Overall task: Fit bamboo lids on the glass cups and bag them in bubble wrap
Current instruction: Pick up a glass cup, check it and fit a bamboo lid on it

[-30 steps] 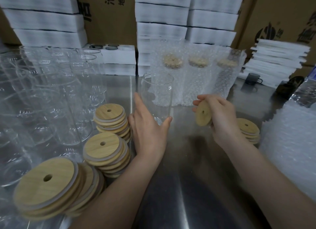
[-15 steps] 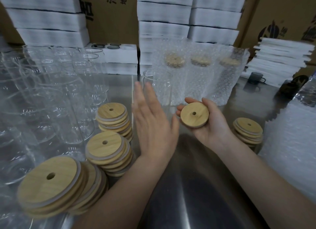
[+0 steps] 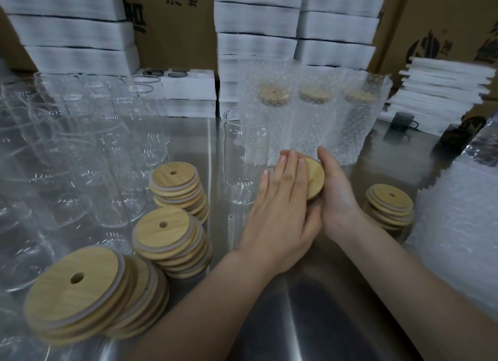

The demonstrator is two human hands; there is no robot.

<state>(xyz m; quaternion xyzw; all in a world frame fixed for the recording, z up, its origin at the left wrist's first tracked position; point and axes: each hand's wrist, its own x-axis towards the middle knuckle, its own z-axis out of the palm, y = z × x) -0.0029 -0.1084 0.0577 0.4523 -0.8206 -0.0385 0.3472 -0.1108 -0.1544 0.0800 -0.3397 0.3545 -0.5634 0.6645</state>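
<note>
My right hand (image 3: 336, 193) cups a round bamboo lid (image 3: 315, 178) in its palm, tilted toward me. My left hand (image 3: 283, 207) lies flat over the lid's left half with fingers straight, pressing on it and hiding part of it. An empty glass cup (image 3: 244, 156) stands upright just left of both hands, untouched. Three lidded cups in bubble wrap bags (image 3: 312, 118) stand behind the hands.
Stacks of bamboo lids sit at left (image 3: 175, 188), centre left (image 3: 169, 239), near left (image 3: 89, 293) and right (image 3: 389, 207). Several empty glasses (image 3: 80, 150) crowd the left. A bubble wrap pile (image 3: 458, 226) lies right. White foam boxes (image 3: 258, 23) and cartons line the back.
My left hand let go of the glass cup, swung right and came down flat on the lid. My right hand turned the lid face up and now cradles it.
</note>
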